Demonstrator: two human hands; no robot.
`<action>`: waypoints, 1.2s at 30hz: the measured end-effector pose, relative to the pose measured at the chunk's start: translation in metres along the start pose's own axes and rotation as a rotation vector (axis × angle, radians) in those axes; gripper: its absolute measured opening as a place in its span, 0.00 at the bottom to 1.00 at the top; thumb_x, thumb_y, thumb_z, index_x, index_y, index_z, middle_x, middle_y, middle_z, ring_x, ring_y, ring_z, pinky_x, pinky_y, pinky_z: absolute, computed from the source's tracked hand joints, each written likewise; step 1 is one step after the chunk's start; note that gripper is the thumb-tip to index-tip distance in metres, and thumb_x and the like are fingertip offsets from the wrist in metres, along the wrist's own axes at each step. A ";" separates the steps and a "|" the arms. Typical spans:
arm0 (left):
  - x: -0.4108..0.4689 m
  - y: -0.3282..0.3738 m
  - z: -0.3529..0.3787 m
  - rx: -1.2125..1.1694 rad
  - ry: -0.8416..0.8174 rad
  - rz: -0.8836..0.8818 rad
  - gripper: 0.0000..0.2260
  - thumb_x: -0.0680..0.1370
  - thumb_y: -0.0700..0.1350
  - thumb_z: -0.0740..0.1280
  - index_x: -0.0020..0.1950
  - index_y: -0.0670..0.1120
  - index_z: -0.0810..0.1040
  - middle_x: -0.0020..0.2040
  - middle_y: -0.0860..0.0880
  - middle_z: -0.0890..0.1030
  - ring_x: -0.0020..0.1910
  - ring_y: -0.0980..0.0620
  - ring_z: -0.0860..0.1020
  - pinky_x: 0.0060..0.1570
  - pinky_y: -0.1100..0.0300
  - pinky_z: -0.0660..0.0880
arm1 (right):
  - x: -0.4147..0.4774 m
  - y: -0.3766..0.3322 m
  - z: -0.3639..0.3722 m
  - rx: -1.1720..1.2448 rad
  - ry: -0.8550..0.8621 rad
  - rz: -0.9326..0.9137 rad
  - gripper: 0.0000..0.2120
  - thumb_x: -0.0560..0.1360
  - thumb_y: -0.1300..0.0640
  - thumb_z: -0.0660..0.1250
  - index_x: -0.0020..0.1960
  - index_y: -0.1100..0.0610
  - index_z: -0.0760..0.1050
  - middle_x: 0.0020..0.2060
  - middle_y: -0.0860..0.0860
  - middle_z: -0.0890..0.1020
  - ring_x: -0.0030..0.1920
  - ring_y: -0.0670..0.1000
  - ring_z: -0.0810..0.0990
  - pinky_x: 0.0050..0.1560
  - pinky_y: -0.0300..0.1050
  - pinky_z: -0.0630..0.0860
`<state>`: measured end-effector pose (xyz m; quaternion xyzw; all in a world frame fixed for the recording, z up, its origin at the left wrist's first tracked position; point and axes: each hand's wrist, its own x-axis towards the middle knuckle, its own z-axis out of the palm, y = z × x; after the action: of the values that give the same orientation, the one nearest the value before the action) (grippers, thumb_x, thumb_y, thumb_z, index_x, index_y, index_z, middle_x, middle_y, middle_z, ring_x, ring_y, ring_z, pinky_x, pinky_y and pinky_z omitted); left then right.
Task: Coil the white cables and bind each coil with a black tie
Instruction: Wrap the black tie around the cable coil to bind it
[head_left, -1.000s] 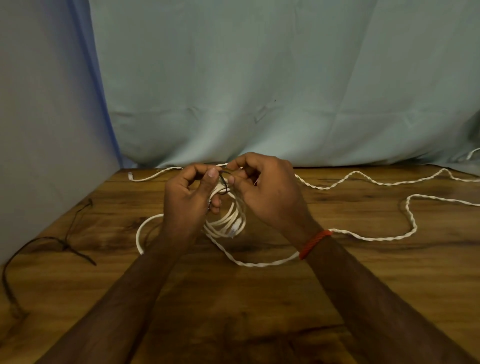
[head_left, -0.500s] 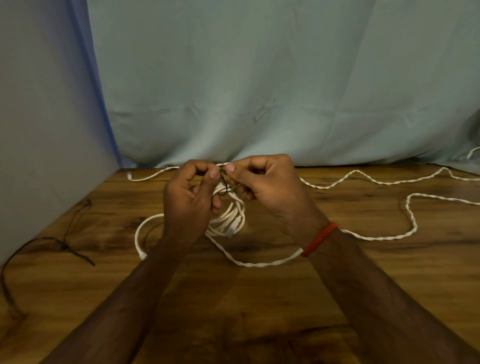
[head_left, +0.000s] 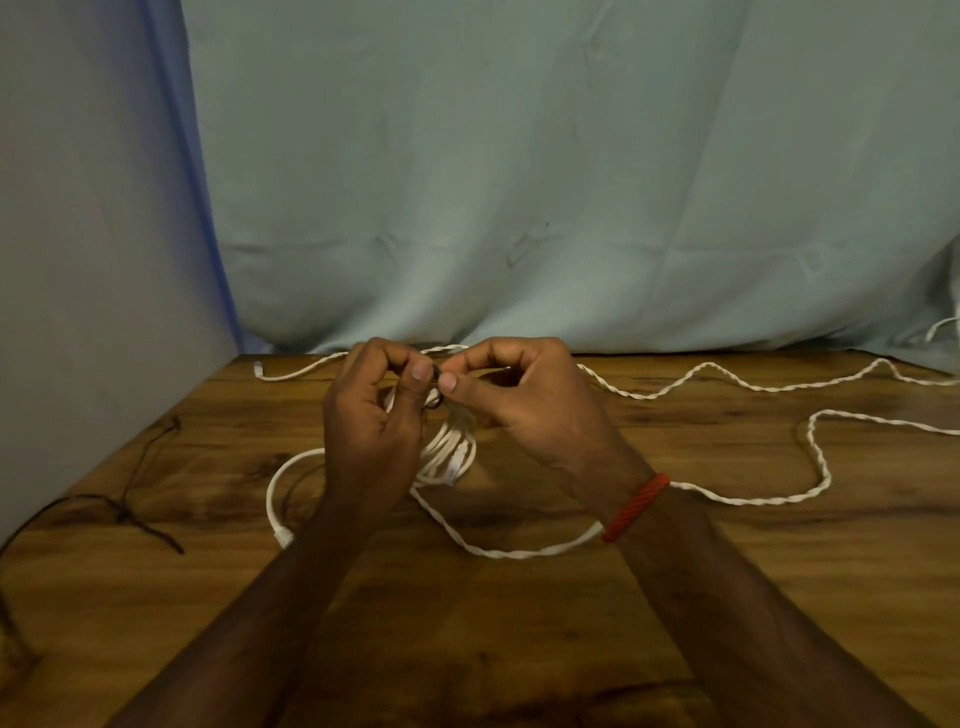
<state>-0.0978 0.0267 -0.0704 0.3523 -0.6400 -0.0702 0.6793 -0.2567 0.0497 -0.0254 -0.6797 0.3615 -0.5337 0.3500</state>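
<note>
A coil of smooth white cable (head_left: 451, 451) hangs between my hands above the wooden table (head_left: 519, 623). My left hand (head_left: 371, 431) and my right hand (head_left: 524, 402) meet thumb to thumb over the top of the coil, both pinching a thin black tie (head_left: 435, 387) wrapped around the strands. One loose loop of that cable (head_left: 272, 493) trails to the left and ends in a plug. A twisted white cable (head_left: 753, 499) lies uncoiled across the table, passing under my right wrist.
Several black ties (head_left: 124, 512) lie in a loose tangle near the table's left edge. Another stretch of twisted cable (head_left: 727, 382) runs along the back right. A pale cloth backdrop (head_left: 519, 182) closes off the back, and a grey wall stands on the left.
My hands have drawn closer together, the thumbs now touching over the tie. The right wrist has shifted slightly right and the coil has stayed in place.
</note>
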 end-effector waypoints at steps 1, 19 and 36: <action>0.000 0.001 0.000 0.005 0.012 0.012 0.07 0.82 0.52 0.65 0.44 0.55 0.75 0.40 0.45 0.78 0.35 0.40 0.76 0.34 0.39 0.74 | 0.000 0.000 0.000 0.001 0.005 -0.019 0.05 0.72 0.62 0.77 0.47 0.60 0.85 0.38 0.54 0.87 0.36 0.47 0.84 0.40 0.41 0.81; -0.006 0.018 0.007 -0.302 -0.002 -0.140 0.08 0.81 0.43 0.63 0.43 0.42 0.70 0.29 0.46 0.74 0.21 0.55 0.68 0.21 0.62 0.66 | -0.001 0.009 0.011 0.056 0.054 -0.181 0.07 0.69 0.67 0.78 0.44 0.62 0.83 0.38 0.55 0.86 0.38 0.49 0.85 0.42 0.46 0.82; -0.004 0.012 0.007 -0.382 -0.127 -0.217 0.08 0.83 0.39 0.61 0.44 0.39 0.70 0.28 0.51 0.75 0.22 0.56 0.67 0.23 0.64 0.66 | -0.001 0.016 0.003 -0.627 0.061 -0.699 0.02 0.76 0.61 0.70 0.46 0.60 0.79 0.34 0.51 0.80 0.33 0.50 0.77 0.34 0.53 0.75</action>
<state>-0.1096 0.0349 -0.0670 0.2792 -0.6147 -0.2846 0.6805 -0.2558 0.0431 -0.0398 -0.8176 0.2650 -0.5042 -0.0835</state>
